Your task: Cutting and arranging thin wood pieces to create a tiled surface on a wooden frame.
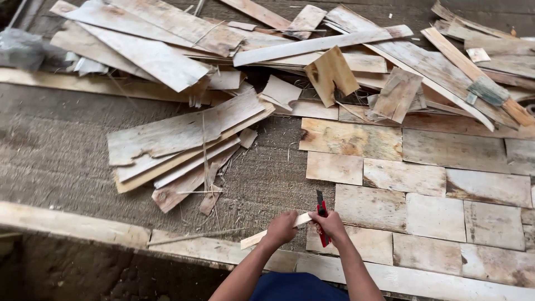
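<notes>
Head view: left hand fingers clamped on thin veneer strip at near table edge; right hand fingers clamped on red utility knife, blade at strip's right end. Trimming step, likely. Next needs a steady pull, fingers off the cut line.

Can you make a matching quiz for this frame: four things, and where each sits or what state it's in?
Things:
1. red-handled utility knife
2. thin pale wood strip
3. flat rectangular veneer pieces
4. loose pile of torn veneer scraps

States:
A. laid edge to edge, at right
B. in the right hand
C. heaped, upper left
D. in the left hand

Pairs: 1-B, 2-D, 3-A, 4-C
</notes>
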